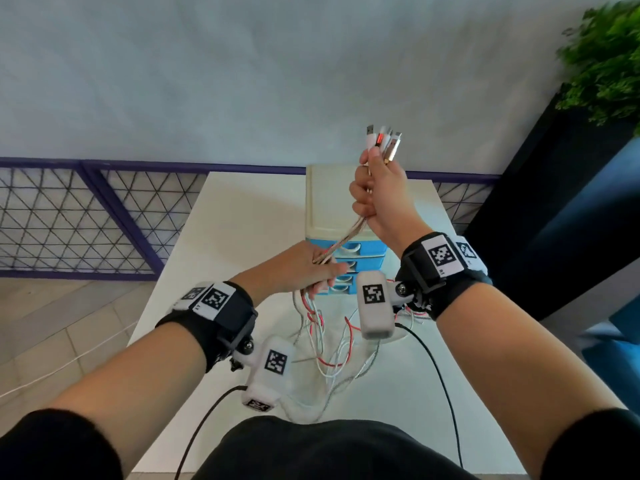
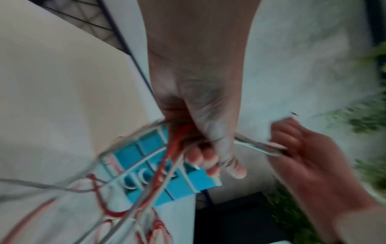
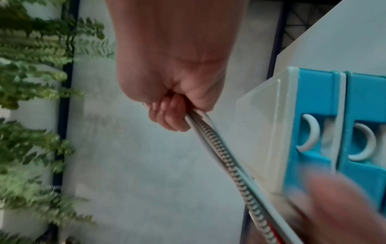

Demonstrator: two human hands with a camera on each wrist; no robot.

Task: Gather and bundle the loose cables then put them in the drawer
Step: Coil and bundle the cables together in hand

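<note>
Both hands are closed on one bunch of thin white, red and braided metallic cables (image 1: 346,237): right hand (image 1: 381,195) raised, gripping below the plugs, left hand (image 1: 304,268) lower, before the blue-fronted plastic drawer unit (image 1: 329,202) on the white counter (image 1: 242,216), over which slack loops are trailed.

Each forearm is bare from a pushed-up black sleeve (image 1: 59,445) down to a broad black wrist strap (image 1: 221,317) with a black plastic buckle. White fabric patches printed with black square-code markers (image 1: 215,298) sit on both straps. At each strap's 6 o'clock side, a silver screw joint (image 1: 401,289) carries a white padded camera pod (image 1: 374,304) bearing another marker. Thin black cables (image 1: 440,379) trail from the pods.
</note>
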